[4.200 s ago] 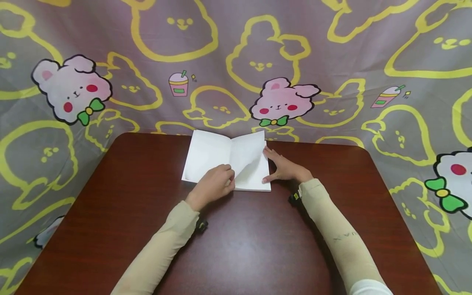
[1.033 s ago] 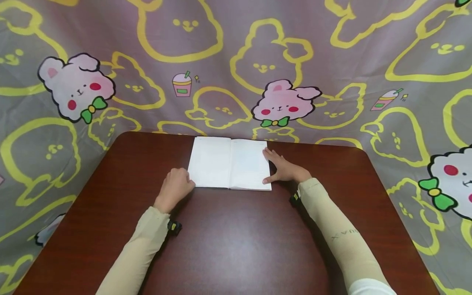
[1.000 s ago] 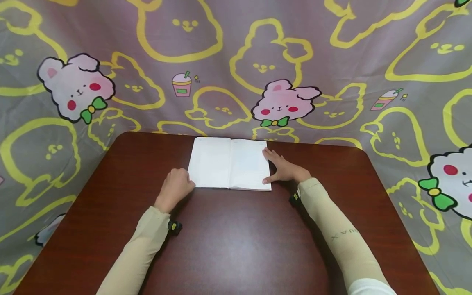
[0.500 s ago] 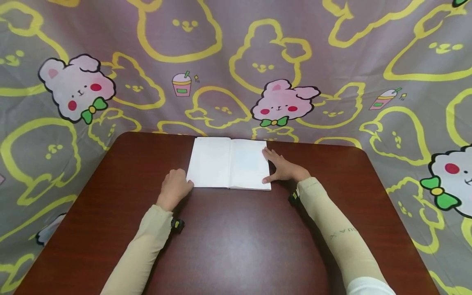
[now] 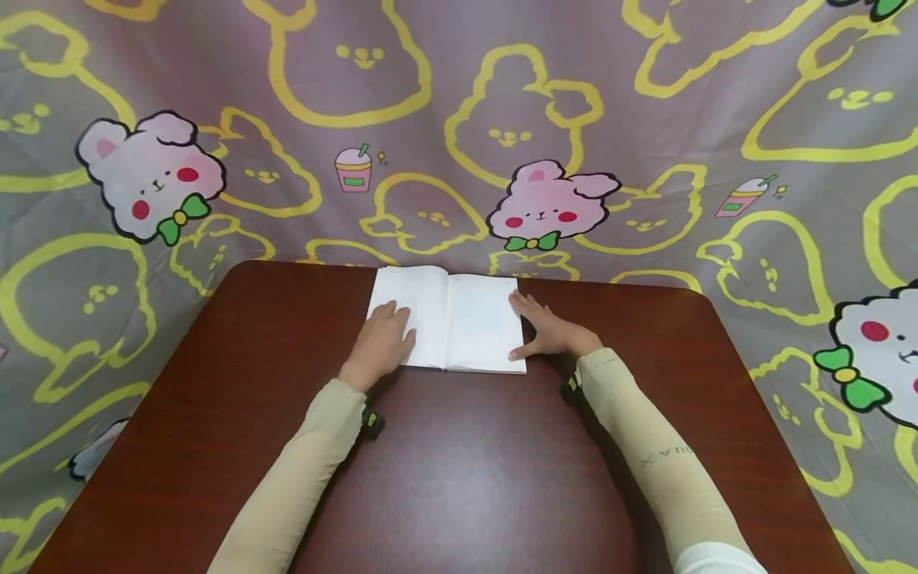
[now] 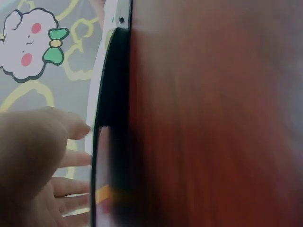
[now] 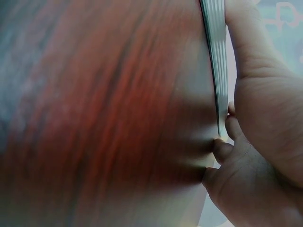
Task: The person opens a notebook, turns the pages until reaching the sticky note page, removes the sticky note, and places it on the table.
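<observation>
An open book with near-blank white pages lies at the far side of the table. My left hand rests over the left page with its fingers spread and relaxed, covering that page's lower left corner. In the left wrist view, the left fingers lie straight against the page side of the book. My right hand stays at the right edge, thumb and fingertips touching the page's margin. The right wrist view shows the book's page block edge-on, with the right thumb on the page side.
A dark reddish-brown table stretches from the book toward the body. Behind and beside it hangs a patterned curtain with cartoon rabbits, close to the table's far edge. Both wrists carry small black cameras.
Seconds ago the left hand was turning a page near the spine; it then moved to the book's lower left corner. Now it has come up onto the left page, fingers spread. The right hand has stayed put.
</observation>
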`<move>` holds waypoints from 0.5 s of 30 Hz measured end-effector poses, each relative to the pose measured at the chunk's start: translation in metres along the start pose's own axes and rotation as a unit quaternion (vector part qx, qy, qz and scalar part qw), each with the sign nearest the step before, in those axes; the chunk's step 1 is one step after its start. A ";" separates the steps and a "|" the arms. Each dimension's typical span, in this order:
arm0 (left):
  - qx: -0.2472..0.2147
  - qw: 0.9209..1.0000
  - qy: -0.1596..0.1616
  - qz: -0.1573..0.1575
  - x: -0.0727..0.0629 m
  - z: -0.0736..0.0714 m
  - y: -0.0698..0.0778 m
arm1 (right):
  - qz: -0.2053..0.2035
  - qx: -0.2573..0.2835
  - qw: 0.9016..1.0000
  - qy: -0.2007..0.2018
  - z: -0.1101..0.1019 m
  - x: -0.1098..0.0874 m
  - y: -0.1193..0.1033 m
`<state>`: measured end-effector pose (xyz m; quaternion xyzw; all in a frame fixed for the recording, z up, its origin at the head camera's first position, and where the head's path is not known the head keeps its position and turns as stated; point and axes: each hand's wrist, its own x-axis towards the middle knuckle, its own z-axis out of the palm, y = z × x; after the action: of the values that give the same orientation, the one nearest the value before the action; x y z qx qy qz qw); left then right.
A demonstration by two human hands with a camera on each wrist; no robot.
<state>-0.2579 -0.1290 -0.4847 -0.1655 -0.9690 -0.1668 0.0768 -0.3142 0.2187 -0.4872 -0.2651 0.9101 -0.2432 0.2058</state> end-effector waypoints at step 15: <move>0.035 0.991 -0.119 0.046 0.042 0.014 0.012 | 0.005 0.002 1.000 -0.003 0.001 0.001 0.002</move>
<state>-0.2942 -0.1009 -0.4855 -0.2259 -0.9678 -0.1084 -0.0257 -0.3155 0.2193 -0.4898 -0.2606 0.9104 -0.2431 0.2101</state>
